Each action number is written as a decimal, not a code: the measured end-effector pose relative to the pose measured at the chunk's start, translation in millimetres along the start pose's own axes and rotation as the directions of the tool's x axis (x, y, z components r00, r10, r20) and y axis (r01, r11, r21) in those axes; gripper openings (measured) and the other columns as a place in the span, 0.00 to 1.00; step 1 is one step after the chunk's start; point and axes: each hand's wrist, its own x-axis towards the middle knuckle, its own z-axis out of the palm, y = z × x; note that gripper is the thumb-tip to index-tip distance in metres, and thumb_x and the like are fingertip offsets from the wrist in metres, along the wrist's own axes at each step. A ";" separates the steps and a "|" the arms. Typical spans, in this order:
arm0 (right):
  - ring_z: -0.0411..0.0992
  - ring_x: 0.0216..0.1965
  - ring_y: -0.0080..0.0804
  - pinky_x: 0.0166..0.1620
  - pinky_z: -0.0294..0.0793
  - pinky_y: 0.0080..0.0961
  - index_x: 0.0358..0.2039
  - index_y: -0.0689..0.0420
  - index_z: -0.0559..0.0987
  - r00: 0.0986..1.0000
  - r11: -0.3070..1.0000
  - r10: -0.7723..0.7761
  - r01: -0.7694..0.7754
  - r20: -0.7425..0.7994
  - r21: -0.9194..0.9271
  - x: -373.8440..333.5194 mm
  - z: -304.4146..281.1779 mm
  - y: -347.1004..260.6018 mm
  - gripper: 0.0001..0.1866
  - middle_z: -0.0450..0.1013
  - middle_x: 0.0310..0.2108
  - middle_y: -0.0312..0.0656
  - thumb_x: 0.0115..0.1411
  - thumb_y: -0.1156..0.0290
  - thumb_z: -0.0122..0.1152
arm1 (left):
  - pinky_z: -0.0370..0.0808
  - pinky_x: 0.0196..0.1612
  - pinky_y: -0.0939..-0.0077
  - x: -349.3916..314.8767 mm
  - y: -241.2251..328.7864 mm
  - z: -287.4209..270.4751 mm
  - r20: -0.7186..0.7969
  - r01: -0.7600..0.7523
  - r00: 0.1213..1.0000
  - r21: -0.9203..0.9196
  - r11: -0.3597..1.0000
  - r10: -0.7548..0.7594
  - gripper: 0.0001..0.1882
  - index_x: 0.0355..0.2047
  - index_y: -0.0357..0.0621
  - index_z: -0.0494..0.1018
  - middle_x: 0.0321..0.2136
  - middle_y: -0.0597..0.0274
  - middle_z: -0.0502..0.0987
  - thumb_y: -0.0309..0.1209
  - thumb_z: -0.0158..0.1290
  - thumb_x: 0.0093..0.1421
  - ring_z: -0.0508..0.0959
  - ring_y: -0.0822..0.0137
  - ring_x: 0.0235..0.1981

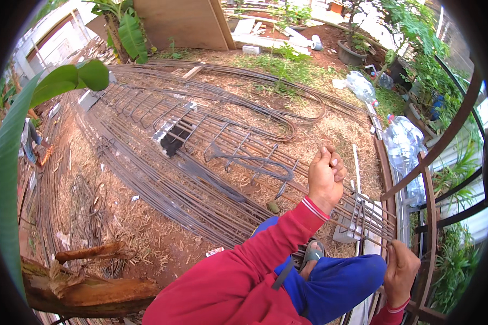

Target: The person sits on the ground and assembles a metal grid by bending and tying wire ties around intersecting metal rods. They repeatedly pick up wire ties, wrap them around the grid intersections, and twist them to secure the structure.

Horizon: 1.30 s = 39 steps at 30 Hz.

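A long rebar cage (pixel 217 138), thin steel rods tied with square stirrups, runs from the far left toward my right side. Above its near part my left hand (pixel 326 176) is raised with fingers curled together; whatever they pinch is too small to make out. At the cage's near end, my right hand (pixel 402 271) is closed around the tip of a steel rod (pixel 371 239). Several stirrups (pixel 358 215) are bunched there over a grey block (pixel 346 230). A loop of dark tie wire (pixel 276 167) lies across the cage.
Loose rebar (pixel 162 179) lies in long rows to the left. A dark-stained block (pixel 171 138) sits under the cage. A rusty metal frame (pixel 428 216) and clear plastic bottles (pixel 404 143) border the right. A cut trunk (pixel 87 290) is at lower left; another person (pixel 31 142) is at far left.
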 end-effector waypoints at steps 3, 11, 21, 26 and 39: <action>0.76 0.33 0.49 0.37 0.72 0.37 0.41 0.63 0.79 0.956 0.957 0.272 -0.281 0.112 0.069 -45.1 -30.0 -15.1 0.08 0.76 0.31 0.53 0.61 0.78 0.59 | 0.56 0.19 0.84 -1.2 -12.8 1.9 -0.046 0.043 0.998 0.099 0.994 -0.038 0.11 0.39 0.46 0.65 0.21 0.71 0.61 0.36 0.36 0.76 0.57 0.79 0.18; 0.72 0.32 0.50 0.40 0.71 0.39 0.38 0.67 0.79 0.700 0.663 0.661 -0.713 0.269 0.226 -197.2 9.9 31.3 0.15 0.76 0.30 0.56 0.69 0.66 0.51 | 0.55 0.18 0.84 -1.0 -8.3 -38.2 -0.087 0.070 0.995 0.298 0.952 -0.046 0.12 0.39 0.45 0.66 0.20 0.73 0.60 0.36 0.36 0.76 0.56 0.80 0.17; 0.70 0.51 0.59 0.53 0.68 0.44 0.62 0.69 0.64 0.931 0.928 0.364 -0.365 0.035 0.075 -100.4 140.5 17.4 0.34 0.71 0.48 0.61 0.56 0.76 0.64 | 0.56 0.19 0.84 -72.4 -43.6 -95.2 -0.133 0.093 0.991 0.462 0.882 -0.035 0.11 0.40 0.47 0.67 0.20 0.72 0.61 0.36 0.37 0.76 0.56 0.80 0.17; 0.77 0.31 0.45 0.37 0.75 0.32 0.50 0.66 0.77 0.975 0.801 0.222 -0.195 0.023 0.566 -55.2 182.9 -27.8 0.17 0.77 0.32 0.52 0.60 0.78 0.60 | 0.62 0.20 0.84 -87.2 -32.6 -96.9 -0.111 0.095 0.993 0.475 0.875 -0.047 0.10 0.44 0.43 0.68 0.21 0.70 0.65 0.34 0.38 0.75 0.61 0.79 0.18; 0.70 0.20 0.35 0.25 0.67 0.30 0.36 0.61 0.79 0.901 0.645 0.414 -0.390 0.129 0.657 -66.1 174.7 -7.7 0.10 0.71 0.18 0.41 0.69 0.70 0.52 | 0.59 0.21 0.86 -58.4 -4.1 -105.1 -0.131 0.308 0.951 0.367 0.878 -0.279 0.11 0.40 0.43 0.68 0.21 0.72 0.61 0.36 0.41 0.75 0.59 0.79 0.19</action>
